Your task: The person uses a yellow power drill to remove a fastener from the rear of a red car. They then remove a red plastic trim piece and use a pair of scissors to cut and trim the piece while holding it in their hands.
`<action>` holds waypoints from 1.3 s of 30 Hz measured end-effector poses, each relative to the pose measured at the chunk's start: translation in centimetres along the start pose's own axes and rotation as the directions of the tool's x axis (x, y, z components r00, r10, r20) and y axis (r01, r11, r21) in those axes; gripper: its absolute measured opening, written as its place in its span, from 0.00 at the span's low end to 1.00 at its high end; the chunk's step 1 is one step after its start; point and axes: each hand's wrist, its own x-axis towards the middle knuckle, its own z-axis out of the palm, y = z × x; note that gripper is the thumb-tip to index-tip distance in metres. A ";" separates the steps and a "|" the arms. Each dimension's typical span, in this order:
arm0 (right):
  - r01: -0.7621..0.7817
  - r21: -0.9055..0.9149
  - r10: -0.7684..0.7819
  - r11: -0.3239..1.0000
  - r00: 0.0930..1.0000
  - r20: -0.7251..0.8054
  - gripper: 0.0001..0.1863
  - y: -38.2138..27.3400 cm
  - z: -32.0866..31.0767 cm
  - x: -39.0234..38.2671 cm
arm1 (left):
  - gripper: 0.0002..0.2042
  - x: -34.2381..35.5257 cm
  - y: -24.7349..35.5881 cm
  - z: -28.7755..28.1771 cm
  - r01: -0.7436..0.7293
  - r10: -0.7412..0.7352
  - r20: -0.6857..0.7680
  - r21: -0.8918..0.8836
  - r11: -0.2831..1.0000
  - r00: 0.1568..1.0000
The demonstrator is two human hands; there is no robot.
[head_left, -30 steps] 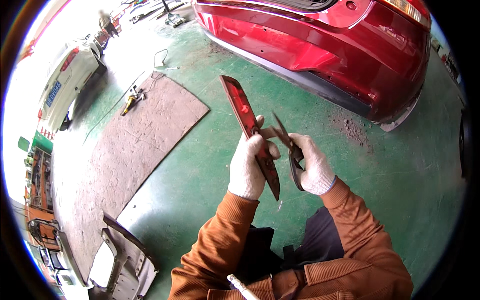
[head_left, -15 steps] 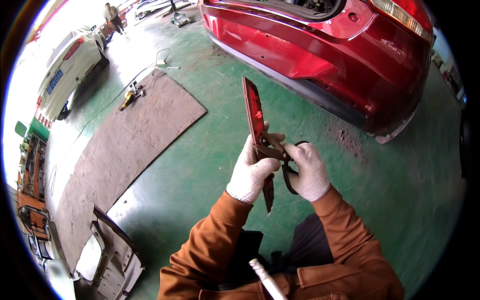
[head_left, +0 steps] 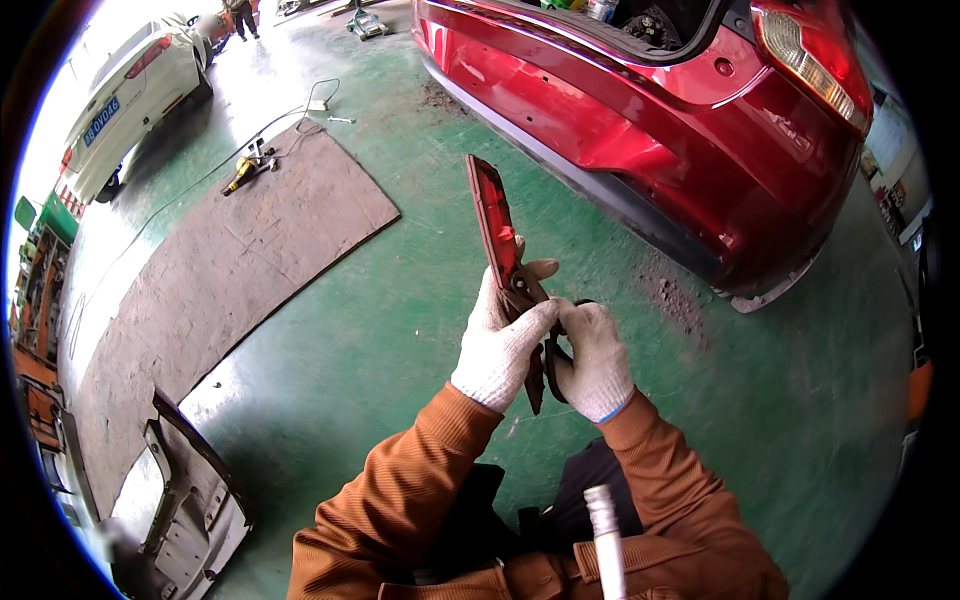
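My left hand (head_left: 497, 345), in a white knit glove, grips a long narrow strip (head_left: 491, 212) with a red face and dark edges, held slanting upright before me. Its lower end (head_left: 535, 392) pokes out below the glove. My right hand (head_left: 594, 362), gloved too, is closed round the black handles of a pair of scissors (head_left: 552, 372). The dark scissor blades (head_left: 524, 290) lie against the strip's middle, beside my left fingers. My left thumb tip meets the right-hand fingers there. Whether the blades bite into anything is hidden by the gloves.
Ahead on the right stands a red car (head_left: 600, 130) with its rear open. A brown mat (head_left: 250, 240) with a yellow power tool (head_left: 242, 174) lies on the green floor at left. A removed panel (head_left: 195, 510) rests at lower left; a white car (head_left: 130, 95) stands beyond.
My right hand has come closer to the left one, and the scissors look more closed. The view has shifted a little; the strip stays in my left hand.
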 end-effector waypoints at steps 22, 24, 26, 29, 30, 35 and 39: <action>-0.184 0.327 0.157 0.927 0.982 0.110 0.16 0.1 1.6 -0.5 | 0.36 0.5 -0.5 -0.9 0.061 -0.045 -0.094 0.181 0.982 0.995; -0.194 0.371 0.156 0.908 0.979 0.130 0.15 0.3 1.5 -0.5 | 0.39 0.6 -0.3 -1.0 0.092 -0.084 -0.067 0.131 0.987 0.994; -0.203 0.424 0.158 0.883 0.978 0.138 0.14 -0.1 0.9 -0.3 | 0.41 0.6 -0.3 -1.2 0.116 -0.115 -0.038 0.049 0.992 0.993; -0.480 0.513 0.314 0.712 0.871 0.379 0.10 0.2 -0.4 -0.5 | 0.43 0.8 0.1 -2.0 0.192 -0.189 0.057 -0.058 0.980 0.980; -0.576 0.538 0.357 0.615 0.812 0.461 0.09 0.4 -0.5 -0.6 | 0.43 0.8 0.0 -1.9 0.181 -0.180 0.048 -0.023 0.983 0.983; -0.319 0.473 0.217 0.822 0.941 0.259 0.15 1.1 0.5 -0.7 | 0.44 1.0 -0.2 -1.3 0.155 -0.154 0.026 -0.063 0.986 0.988; -0.179 0.297 0.133 0.938 0.977 0.169 0.23 1.3 0.2 -0.4 | 0.43 1.1 0.1 -1.5 0.113 -0.114 -0.026 -0.016 0.993 0.993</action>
